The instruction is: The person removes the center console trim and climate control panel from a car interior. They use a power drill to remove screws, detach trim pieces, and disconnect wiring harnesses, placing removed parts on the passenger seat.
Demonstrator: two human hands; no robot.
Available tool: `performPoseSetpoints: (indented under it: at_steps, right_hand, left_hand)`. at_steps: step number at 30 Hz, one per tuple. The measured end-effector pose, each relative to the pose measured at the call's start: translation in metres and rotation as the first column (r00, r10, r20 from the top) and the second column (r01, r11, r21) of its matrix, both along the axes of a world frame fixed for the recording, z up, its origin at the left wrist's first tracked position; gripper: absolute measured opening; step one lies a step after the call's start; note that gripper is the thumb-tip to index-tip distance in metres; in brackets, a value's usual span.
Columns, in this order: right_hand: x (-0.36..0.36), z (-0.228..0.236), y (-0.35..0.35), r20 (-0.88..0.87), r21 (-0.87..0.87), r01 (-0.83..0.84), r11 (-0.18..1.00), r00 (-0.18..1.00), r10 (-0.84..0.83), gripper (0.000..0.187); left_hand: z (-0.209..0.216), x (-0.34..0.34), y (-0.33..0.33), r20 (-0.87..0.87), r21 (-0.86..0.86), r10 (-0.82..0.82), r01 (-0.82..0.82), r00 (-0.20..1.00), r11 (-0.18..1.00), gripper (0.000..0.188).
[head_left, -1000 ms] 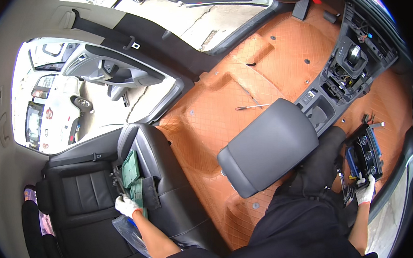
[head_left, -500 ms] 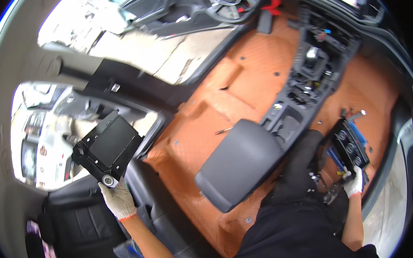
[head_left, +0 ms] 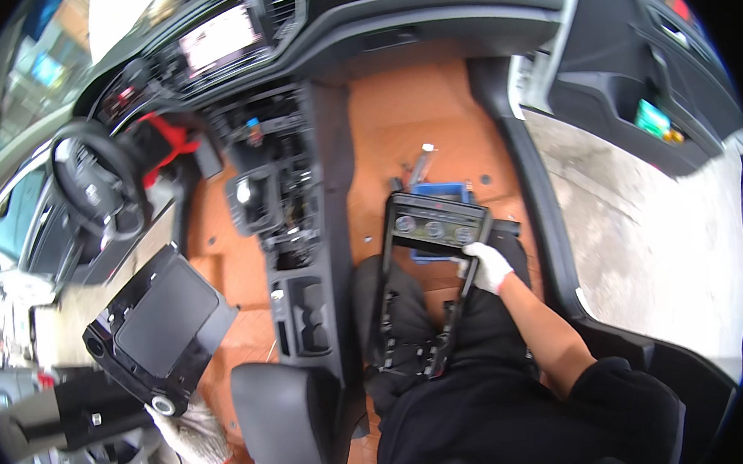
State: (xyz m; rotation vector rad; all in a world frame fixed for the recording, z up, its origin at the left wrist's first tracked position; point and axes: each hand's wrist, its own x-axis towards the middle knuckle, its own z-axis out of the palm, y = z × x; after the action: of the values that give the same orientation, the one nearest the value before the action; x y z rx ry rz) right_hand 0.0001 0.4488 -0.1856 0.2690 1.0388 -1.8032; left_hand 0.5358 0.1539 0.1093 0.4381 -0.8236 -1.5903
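White-gloved hands (head_left: pixel 193 432) (head_left: pixel 490 268), apart, clamp a black panel (head_left: pixel 168 313), left, and frame (head_left: pixel 462 212), right, whose dial markings (head_left: pixel 434 229) are unreadable.

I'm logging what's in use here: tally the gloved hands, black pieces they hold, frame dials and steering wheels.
Gloved hands: 2 (left hand, right hand)
Held black pieces: 2 (broad panel, dial frame)
Frame dials: 3
Steering wheels: 1
Total: 8

Left hand (head_left: pixel 194 433) partly hidden behind black panel (head_left: pixel 165 322).
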Motion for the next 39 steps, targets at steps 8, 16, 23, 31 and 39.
performPoseSetpoints:
  at_steps: [8,16,23,31,39]
  right_hand:
    - [0.010,0.009,0.006,-0.063,-0.072,0.172,0.982,0.982,-0.177,0.019]
    - [0.013,0.072,0.039,-0.267,-0.143,0.480,0.865,0.823,-0.501,0.012]
    - [0.006,0.101,0.053,-0.354,-0.068,0.577,0.814,0.749,-0.560,0.017]
    - [0.005,0.065,0.072,-0.246,0.059,0.664,0.746,0.734,-0.634,0.021]
    - [0.012,0.085,0.048,-0.210,-0.002,0.691,0.723,0.706,-0.676,0.019]
  left_hand:
    - [-0.005,-0.115,-0.004,0.071,0.110,-0.303,0.295,0.950,0.949,0.045]
    - [-0.021,-0.182,0.040,0.099,0.201,-0.376,0.351,0.921,0.914,0.053]
    - [-0.035,-0.214,0.121,0.120,0.482,-0.536,0.423,0.836,0.767,0.048]
    - [-0.061,-0.197,0.124,0.132,0.504,-0.683,0.545,0.718,0.670,0.037]
    - [-0.069,-0.211,0.130,0.038,0.483,-0.736,0.633,0.676,0.606,0.052]
